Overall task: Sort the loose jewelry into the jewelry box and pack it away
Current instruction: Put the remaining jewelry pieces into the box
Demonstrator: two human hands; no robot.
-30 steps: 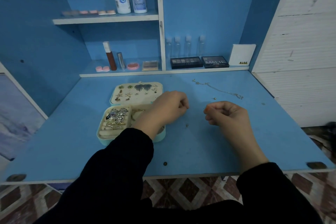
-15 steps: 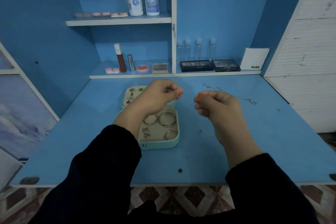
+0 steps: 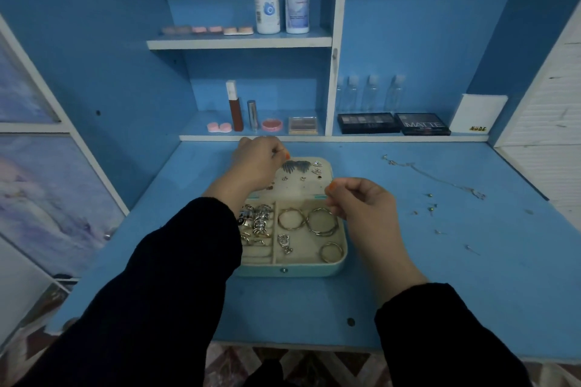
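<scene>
While the jewelry box (image 3: 292,270) lies open left of the tabletop's (image 3: 471,292) middle, well back from the front edge, its lid (image 3: 301,188) lies folded flat toward the shelf lip (image 3: 314,137). The left hand (image 3: 257,163) hovers over the lid's far left corner, fingers curled, thumb against forefinger. The right hand (image 3: 361,207) is clenched likewise over the hinge's right end. Whether either pinches anything, I cannot tell. Hoops (image 3: 320,220) and rings (image 3: 257,220) lie in the base. A stretch of tabletop separates the box from scattered studs (image 3: 432,207) and a chain (image 3: 440,177) toward the right edge.
</scene>
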